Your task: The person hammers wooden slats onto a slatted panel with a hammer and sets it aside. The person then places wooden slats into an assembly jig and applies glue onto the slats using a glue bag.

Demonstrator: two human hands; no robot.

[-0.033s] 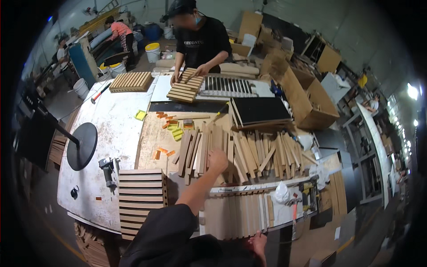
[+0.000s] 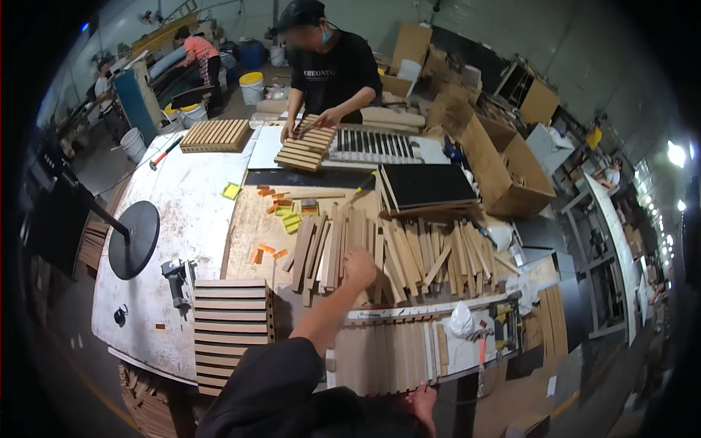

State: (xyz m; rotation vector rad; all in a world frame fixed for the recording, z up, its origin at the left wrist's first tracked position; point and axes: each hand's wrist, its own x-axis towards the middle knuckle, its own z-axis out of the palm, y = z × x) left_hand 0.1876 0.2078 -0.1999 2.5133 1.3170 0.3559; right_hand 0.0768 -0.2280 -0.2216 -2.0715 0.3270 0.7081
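Reaching into loose wood slats (image 2: 394, 255) at mid-desk (image 2: 190, 212).
L hand (image 2: 359, 267) down on slat pile, fingers curled, grip state unclear; R hand (image 2: 423, 401) at near desk edge by slatted frame (image 2: 387, 354), grip not visible. Finished slat panel (image 2: 232, 325) just L; co-worker's hands (image 2: 307, 125) on another panel (image 2: 303, 150) opp.

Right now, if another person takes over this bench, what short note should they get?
Left hand: reaches into the pile of loose wooden slats; whether its grip is closed on one cannot be told.
Right hand: rests at the near edge of the slat frame, holding nothing visible.
Finished slatted panel lies to the left.
Done: several slats sit in the frame.
Left: many loose slats remain in the pile.
A co-worker opposite handles another panel.
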